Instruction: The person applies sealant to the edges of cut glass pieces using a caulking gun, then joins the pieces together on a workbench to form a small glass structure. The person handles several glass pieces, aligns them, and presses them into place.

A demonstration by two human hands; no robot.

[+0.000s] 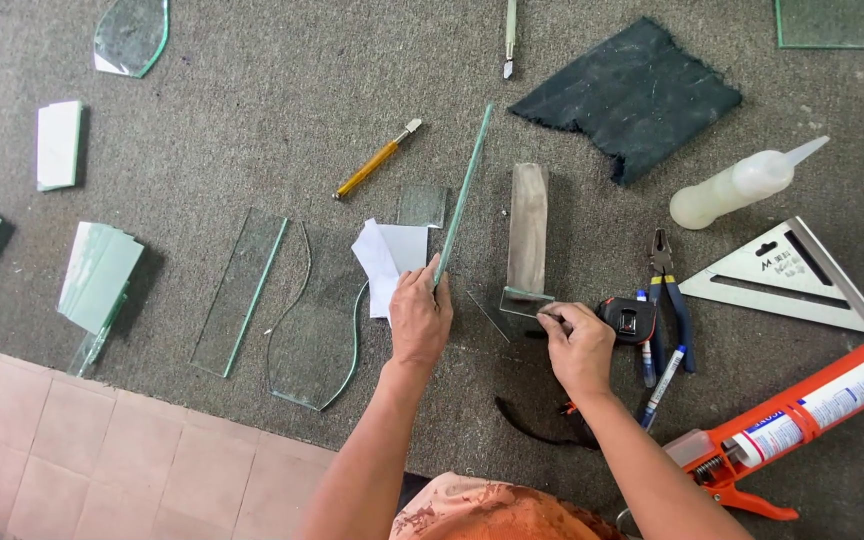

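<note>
My left hand (420, 318) grips the near end of a long glass pane (464, 190) that stands on its edge and runs away from me. My right hand (579, 345) pinches a small glass piece (526, 301) lying flat at the near end of a grey sharpening stone (528, 226). A folded white paper (389, 258) lies just left of the standing pane, beside my left hand. A small square of glass (422, 204) rests above the paper. A black tape measure (630, 319) sits right next to my right hand.
On the grey carpet lie a yellow-handled glass cutter (374, 161), a dark cloth (632, 92), a squeeze bottle (737, 185), a metal triangle square (790, 277), blue pliers (666, 290), pens, an orange caulking gun (802, 420), and several glass offcuts (240, 290) at left. Tiled floor (72, 450) begins at bottom left.
</note>
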